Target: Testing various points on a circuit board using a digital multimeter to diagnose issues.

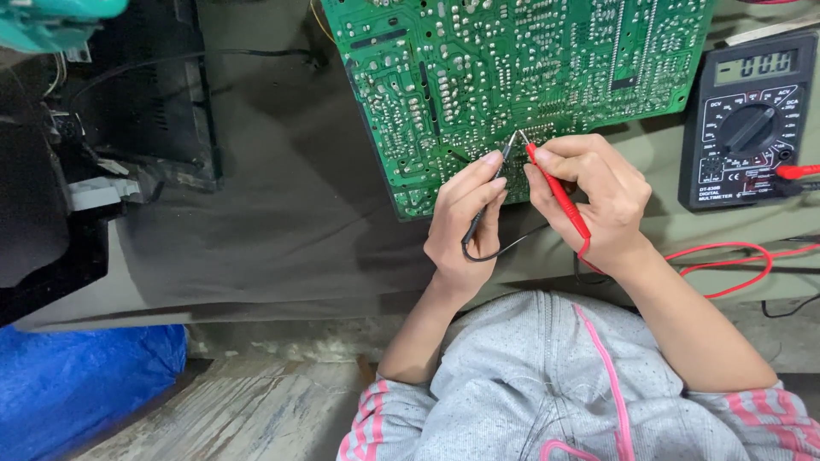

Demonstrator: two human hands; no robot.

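Lying at the far left, a blue plastic sheet [77, 376] covers the floor below a black plastic casing [128, 102] that sits on the grey cloth-covered worktop [282, 222]. Further right, a green circuit board [478, 77] rests solder side up on the worktop, its lower corner nearest the person. The left hand [465, 226] is closed around a black multimeter probe [487, 205], fingers curled, with the metal tip touching the board near its lower edge. Just beside it, the right hand [598, 205] pinches a red multimeter probe [557, 192] between thumb and fingers, its tip set on the board close to the black one. A red lead [726, 256] loops from this hand across the worktop to a black digital multimeter [750, 119] lying at the far right, just beside the board. The person's grey sweater with pink trim [555, 384] fills the bottom.
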